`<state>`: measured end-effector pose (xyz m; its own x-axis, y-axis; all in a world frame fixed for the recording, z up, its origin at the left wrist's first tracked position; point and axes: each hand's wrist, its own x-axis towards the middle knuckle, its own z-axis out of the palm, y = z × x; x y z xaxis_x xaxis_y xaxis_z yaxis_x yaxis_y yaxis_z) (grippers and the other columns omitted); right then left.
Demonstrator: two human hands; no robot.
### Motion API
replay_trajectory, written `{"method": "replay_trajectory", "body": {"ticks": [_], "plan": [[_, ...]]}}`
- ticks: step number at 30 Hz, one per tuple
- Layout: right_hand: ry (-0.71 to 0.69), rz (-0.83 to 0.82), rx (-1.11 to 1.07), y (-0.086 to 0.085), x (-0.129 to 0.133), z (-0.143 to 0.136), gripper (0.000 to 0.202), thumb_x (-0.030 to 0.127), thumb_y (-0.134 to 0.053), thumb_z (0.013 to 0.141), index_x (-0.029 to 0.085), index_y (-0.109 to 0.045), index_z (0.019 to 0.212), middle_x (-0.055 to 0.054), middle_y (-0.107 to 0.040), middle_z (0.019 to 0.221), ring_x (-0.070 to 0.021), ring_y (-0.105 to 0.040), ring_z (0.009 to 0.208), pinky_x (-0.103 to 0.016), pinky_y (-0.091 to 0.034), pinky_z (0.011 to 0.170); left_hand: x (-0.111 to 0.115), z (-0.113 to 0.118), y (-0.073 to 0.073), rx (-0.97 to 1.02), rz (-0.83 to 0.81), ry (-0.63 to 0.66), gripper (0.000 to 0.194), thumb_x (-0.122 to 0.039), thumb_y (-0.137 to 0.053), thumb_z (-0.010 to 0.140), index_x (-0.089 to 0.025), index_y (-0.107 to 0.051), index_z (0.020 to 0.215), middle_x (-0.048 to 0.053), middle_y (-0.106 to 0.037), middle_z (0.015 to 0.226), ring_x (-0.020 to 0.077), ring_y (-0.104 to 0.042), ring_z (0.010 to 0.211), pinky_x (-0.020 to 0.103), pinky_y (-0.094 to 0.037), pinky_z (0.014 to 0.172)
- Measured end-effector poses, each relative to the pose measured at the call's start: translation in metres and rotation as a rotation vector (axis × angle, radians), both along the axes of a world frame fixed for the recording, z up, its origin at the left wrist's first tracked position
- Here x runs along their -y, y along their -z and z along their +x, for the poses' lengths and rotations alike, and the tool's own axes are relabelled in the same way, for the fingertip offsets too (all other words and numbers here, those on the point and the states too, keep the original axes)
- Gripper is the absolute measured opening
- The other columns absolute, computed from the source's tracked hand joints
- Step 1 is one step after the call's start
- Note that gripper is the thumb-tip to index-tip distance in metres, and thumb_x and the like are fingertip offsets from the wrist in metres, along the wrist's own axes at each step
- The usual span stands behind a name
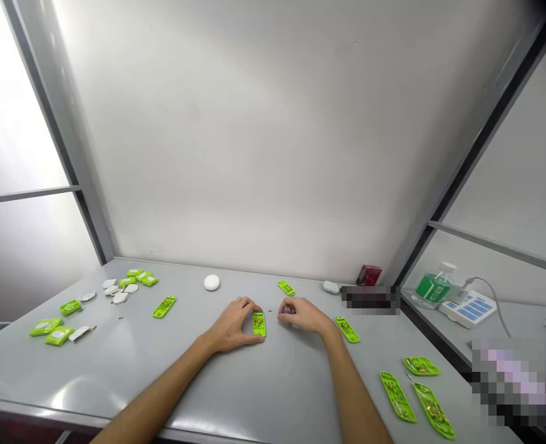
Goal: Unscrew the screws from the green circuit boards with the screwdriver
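Note:
Near the middle of the grey table [235,385], my left hand [234,325] holds a small green case part [258,325] between thumb and fingers, at its near and far ends. Small gold and red details show inside that part. Just to its right, my right hand [300,313] is closed, its fingertips pinched together over the table; what they hold is too small to make out. A tiny dark piece [269,311] lies between the hands. Another green part [286,287] rests beyond my right hand, and one more [347,329] is beside my right wrist.
A green part [164,306] and a round white object [211,282] lie left of my hands. Green packs [60,335] and white pieces [119,297] are grouped far left. Open green shells [397,396] lie front right. A white case [330,287] and red box [369,275] stand back right.

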<state>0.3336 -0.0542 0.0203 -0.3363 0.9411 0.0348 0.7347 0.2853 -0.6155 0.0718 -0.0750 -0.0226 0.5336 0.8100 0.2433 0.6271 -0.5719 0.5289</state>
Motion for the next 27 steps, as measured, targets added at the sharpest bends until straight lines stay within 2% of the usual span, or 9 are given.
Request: {"method": "replay_trajectory", "body": {"ticks": [4,9,14,18,22,27], "plan": [[-0.058,-0.001,-0.023,-0.005,0.002,-0.006,0.018,0.029,-0.064,0.09,0.017,-0.075,0.095,-0.003,-0.069,0.087,-0.0152,-0.059,0.076,-0.025,-0.041,0.071,-0.01,0.002,-0.005,-0.045,-0.024,0.019,0.073,-0.069,-0.081,0.067,-0.023,-0.063,0.12,0.007,-0.061,0.121,0.024,-0.056,0.111,0.037,-0.045,0.098],[-0.072,0.069,-0.015,-0.002,0.006,-0.02,0.017,0.025,-0.062,0.091,0.018,-0.075,0.097,-0.003,-0.069,0.088,-0.0153,-0.059,0.078,-0.025,-0.04,0.071,-0.02,0.006,-0.016,-0.17,-0.071,0.04,0.074,-0.067,-0.085,0.058,-0.022,-0.062,0.113,0.005,-0.063,0.109,0.0207,-0.059,0.093,0.03,-0.044,0.079],[-0.095,0.16,-0.036,0.002,0.007,-0.031,0.021,0.027,-0.056,0.095,0.018,-0.075,0.1,-0.003,-0.071,0.091,-0.016,-0.061,0.082,-0.026,-0.042,0.075,-0.011,-0.001,-0.007,-0.019,-0.028,0.02,0.068,-0.061,-0.083,0.064,-0.022,-0.064,0.116,0.005,-0.062,0.114,0.0223,-0.057,0.104,0.032,-0.045,0.089],[-0.05,0.274,-0.121,0.001,0.002,-0.034,0.029,0.034,-0.05,0.102,0.017,-0.073,0.104,-0.005,-0.071,0.093,-0.0169,-0.062,0.082,-0.027,-0.045,0.076,-0.007,-0.004,-0.001,0.033,-0.033,0.027,0.068,-0.058,-0.085,0.064,-0.023,-0.065,0.118,0.005,-0.061,0.116,0.0228,-0.057,0.107,0.034,-0.046,0.094],[0.024,0.395,-0.286,-0.003,0.002,-0.037,0.038,0.042,-0.044,0.106,0.016,-0.071,0.112,-0.007,-0.069,0.092,-0.0174,-0.063,0.082,-0.027,-0.048,0.077,-0.007,-0.003,-0.004,0.003,-0.008,0.023,0.068,-0.063,-0.084,0.064,-0.021,-0.065,0.115,0.004,-0.062,0.111,0.0227,-0.058,0.103,0.032,-0.047,0.091],[0.182,0.628,-0.384,-0.009,0.007,-0.045,0.044,0.05,-0.047,0.105,0.016,-0.074,0.106,-0.01,-0.068,0.107,-0.018,-0.062,0.087,-0.028,-0.049,0.083,-0.008,-0.004,-0.008,0.001,-0.012,0.049,0.068,-0.064,-0.084,0.064,-0.022,-0.066,0.115,0.005,-0.063,0.112,0.0222,-0.059,0.102,0.03,-0.046,0.086]]}}
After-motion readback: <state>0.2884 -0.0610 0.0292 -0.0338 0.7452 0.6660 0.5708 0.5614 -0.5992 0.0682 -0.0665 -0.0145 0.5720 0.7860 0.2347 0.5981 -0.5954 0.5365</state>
